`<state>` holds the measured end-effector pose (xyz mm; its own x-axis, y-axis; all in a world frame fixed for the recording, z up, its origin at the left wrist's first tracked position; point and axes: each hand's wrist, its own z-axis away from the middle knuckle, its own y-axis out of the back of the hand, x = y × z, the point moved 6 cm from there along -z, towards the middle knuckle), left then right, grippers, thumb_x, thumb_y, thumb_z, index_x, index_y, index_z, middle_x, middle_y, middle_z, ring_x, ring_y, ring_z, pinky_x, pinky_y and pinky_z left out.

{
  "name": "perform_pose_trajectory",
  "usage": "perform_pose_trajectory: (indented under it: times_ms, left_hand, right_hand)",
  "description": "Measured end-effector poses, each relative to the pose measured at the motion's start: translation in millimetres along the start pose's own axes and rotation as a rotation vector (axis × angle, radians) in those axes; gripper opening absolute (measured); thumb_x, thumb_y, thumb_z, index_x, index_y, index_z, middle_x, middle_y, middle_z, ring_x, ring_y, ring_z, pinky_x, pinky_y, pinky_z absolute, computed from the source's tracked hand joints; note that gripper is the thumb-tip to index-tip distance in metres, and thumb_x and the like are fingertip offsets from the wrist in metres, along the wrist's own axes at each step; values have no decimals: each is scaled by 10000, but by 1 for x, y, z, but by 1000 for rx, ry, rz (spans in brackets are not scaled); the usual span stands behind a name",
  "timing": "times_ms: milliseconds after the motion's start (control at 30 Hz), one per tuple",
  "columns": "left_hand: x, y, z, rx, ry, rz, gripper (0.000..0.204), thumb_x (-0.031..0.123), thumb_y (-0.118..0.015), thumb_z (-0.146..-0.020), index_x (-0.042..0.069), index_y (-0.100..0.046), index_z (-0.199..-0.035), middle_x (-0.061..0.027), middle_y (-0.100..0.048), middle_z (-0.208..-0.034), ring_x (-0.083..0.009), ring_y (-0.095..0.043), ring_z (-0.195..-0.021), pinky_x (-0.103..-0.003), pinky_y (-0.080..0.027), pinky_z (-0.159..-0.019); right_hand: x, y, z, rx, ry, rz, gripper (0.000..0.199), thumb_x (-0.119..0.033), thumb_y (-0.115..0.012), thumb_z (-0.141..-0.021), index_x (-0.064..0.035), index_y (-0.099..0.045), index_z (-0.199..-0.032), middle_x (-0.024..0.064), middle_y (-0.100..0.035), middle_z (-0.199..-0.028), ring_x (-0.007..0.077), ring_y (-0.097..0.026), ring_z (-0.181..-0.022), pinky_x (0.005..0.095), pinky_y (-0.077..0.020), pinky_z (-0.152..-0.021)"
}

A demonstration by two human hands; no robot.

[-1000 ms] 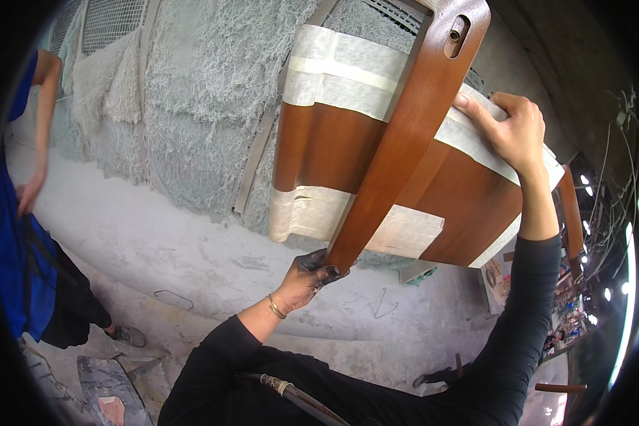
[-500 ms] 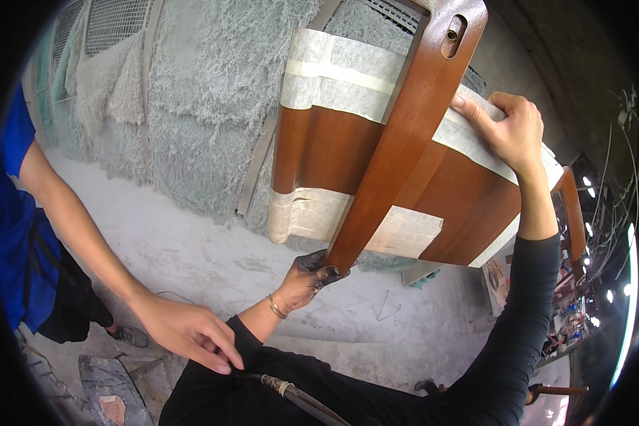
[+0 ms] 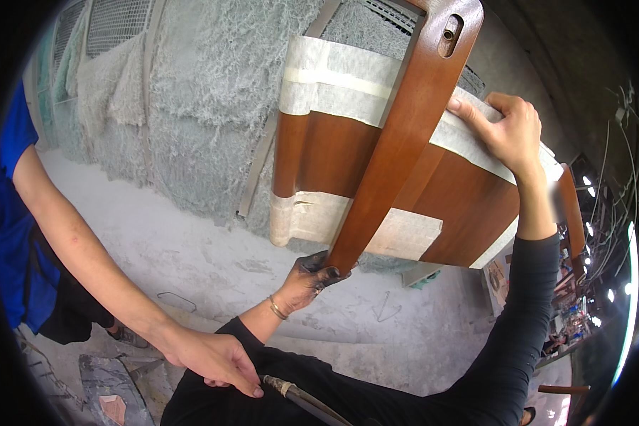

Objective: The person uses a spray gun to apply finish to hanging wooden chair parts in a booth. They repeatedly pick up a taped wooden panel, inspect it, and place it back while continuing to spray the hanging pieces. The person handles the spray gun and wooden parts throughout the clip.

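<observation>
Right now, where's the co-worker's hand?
In the head view, the co-worker's hand is at lower left, on the person's black sleeve, just left of the dark rod and below the stained left hand.

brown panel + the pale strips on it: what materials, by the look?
Brown panel and the bar crossing it: probably stained, lacquered wood; even red-brown colour, soft sheen, and a slot cut near the bar's top. Pale strips: probably paper masking tape or wrap; matt off-white, wrinkled, with overlapping edges.
</observation>
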<state>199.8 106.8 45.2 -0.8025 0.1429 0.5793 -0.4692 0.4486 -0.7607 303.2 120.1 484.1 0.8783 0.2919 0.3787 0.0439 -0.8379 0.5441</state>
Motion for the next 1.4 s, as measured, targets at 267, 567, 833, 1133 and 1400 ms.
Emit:
perform_pose_trajectory:
  times_ms: [267, 567, 833, 1133, 1400]
  left_hand:
    - [6, 4, 5, 103, 47, -152, 451, 174, -638, -1020, -69, -523, -1383, -204, -596, -1401, -379, -543, -1363, -411, -481, -1116]
    - [19, 32, -5, -72, -100, -14, 586, 237, -704, -981, -80, -457, -1408, -230, -566, -1397, -422, -538, -1336, -516, -404, -1187]
    - [62, 119, -82, 6, -114, -178, 770, 307, -648, -1007, -118, -262, -1519, -222, -416, -1543, -293, -393, -1459, -474, -197, -1302]
    - [4, 160, -87, 319, 42, -239, 562, 266, -395, -1112, 7, -264, -1593, -155, -347, -1627, -270, -346, -1495, -431, -207, -1283]
    - [-132, 186, -78, 156, 533, -305, 636, 523, -525, -1045, 56, -469, -1473, -85, -552, -1429, -222, -542, -1254, -397, -415, -1105]
  right_hand:
    - [20, -19, 19, -71, -107, 79, 795, -820, -706, -722, -35, -705, -595, 118, -615, -509, 300, -666, -531, 403, -524, -556]
    - [56, -42, 79, -137, -252, 206, 942, -956, -572, -665, -30, -734, -615, 173, -669, -594, 335, -712, -607, 422, -582, -596]
    - [71, -98, 112, -206, -307, 216, 918, -957, -563, -675, -53, -680, -569, 134, -619, -522, 302, -657, -487, 387, -525, -482]
    - [69, -77, 283, -370, -431, 193, 837, -883, -610, -718, -53, -650, -614, 96, -633, -554, 301, -647, -523, 394, -533, -545]
    - [60, -68, 373, -462, -631, 185, 829, -879, -612, -729, -63, -624, -580, 78, -595, -502, 274, -611, -468, 375, -516, -513]
